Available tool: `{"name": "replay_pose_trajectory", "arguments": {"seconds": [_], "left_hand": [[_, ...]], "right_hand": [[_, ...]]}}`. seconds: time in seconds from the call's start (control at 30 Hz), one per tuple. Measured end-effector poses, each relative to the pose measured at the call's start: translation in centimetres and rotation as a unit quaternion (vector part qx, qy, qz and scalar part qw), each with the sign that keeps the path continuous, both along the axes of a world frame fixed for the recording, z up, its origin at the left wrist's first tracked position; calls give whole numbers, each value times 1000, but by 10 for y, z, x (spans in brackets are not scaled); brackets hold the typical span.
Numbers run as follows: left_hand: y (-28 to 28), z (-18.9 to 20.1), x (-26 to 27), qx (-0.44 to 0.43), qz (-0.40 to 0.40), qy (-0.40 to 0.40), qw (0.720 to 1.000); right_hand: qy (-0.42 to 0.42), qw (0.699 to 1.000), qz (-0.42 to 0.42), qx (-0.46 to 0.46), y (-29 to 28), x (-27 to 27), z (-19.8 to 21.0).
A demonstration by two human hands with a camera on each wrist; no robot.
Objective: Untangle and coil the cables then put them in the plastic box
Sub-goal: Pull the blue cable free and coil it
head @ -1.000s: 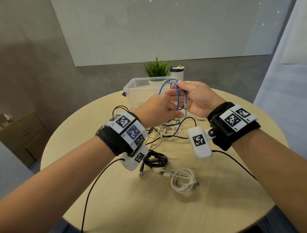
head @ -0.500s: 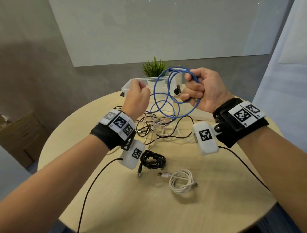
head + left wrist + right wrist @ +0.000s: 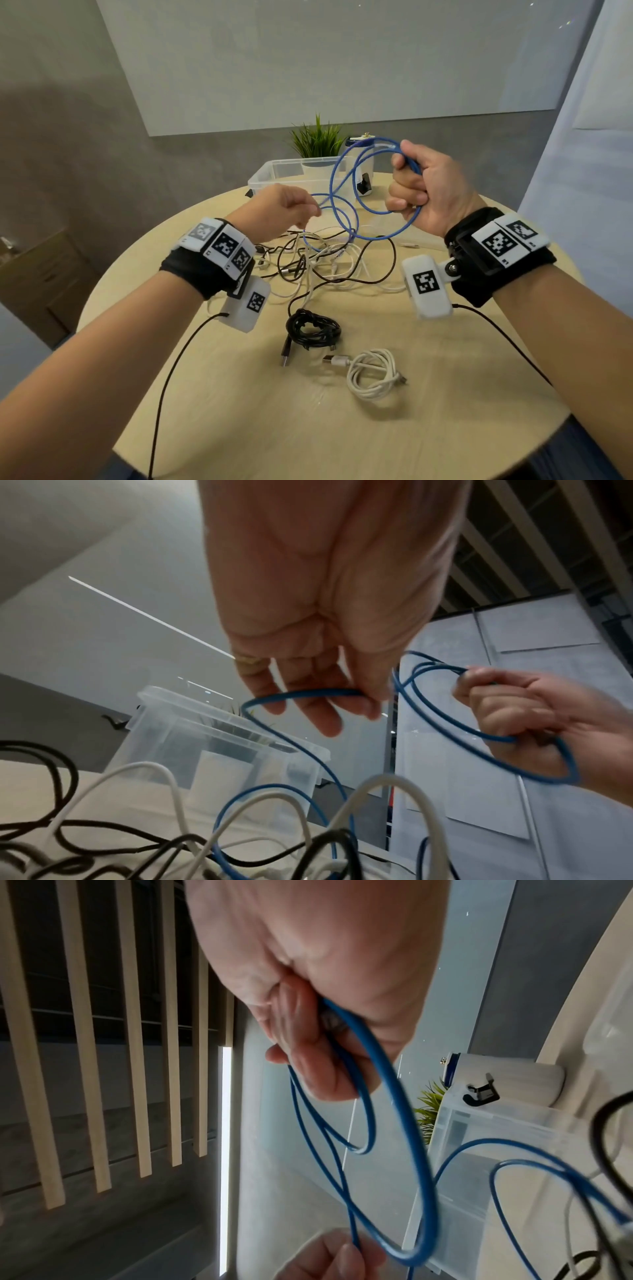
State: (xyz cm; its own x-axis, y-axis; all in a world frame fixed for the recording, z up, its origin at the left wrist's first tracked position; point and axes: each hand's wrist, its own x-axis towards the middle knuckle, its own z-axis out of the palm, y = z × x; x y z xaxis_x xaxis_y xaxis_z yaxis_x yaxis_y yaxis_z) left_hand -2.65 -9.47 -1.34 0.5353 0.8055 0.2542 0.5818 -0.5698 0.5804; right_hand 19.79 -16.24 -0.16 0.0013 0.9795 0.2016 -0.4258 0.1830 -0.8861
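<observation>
My right hand [image 3: 421, 186] [image 3: 318, 1056] is raised above the table and grips loops of a blue cable [image 3: 342, 192] [image 3: 404, 1150] in its fist. My left hand [image 3: 294, 212] [image 3: 329, 696] pinches a lower strand of the same blue cable [image 3: 308, 693] between thumb and fingers. The cable's far end trails down into a tangle of black and white cables [image 3: 322, 263] on the round table [image 3: 239, 411]. The clear plastic box [image 3: 274, 174] [image 3: 192, 750] stands behind the tangle. A coiled black cable [image 3: 313, 330] and a coiled white cable [image 3: 373, 373] lie nearer me.
A small potted plant [image 3: 317, 140] and a white cylinder with a blue rim [image 3: 363, 164] stand behind the box at the table's far edge. Thin black leads from my wrist cameras run off the near edge. A wooden cabinet [image 3: 37, 274] sits low at left.
My left hand dropped and moved left, sliding down the blue cable to a lower strand. My right hand stayed raised with the loops, which hang wider apart now.
</observation>
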Motion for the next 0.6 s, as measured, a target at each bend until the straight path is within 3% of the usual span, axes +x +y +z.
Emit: {"name": "replay_pose_trajectory", "arguments": {"seconds": [0.13,0.23,0.33,0.43,0.53,0.6], "left_hand": [[19,-1,-1,14,147,-23,989],[26,-3,-5,-12,203,-66,977],[28,-7,-9,-18,225,-55,973],[23,-8,-1,-4,164,-9,986],[12,-3,14,41,-11,-42,998],[4,0,23,52,-72,-59,994]], "right_hand": [[-46,999,17,-12,-2,-4,-4],[-48,999,22,-9,-5,-4,0],[-59,998,25,-8,-6,-4,3],[-69,997,30,-12,-5,-7,2],[-83,996,36,-11,-4,-12,0],[-84,996,40,-10,-4,-12,-1]]}}
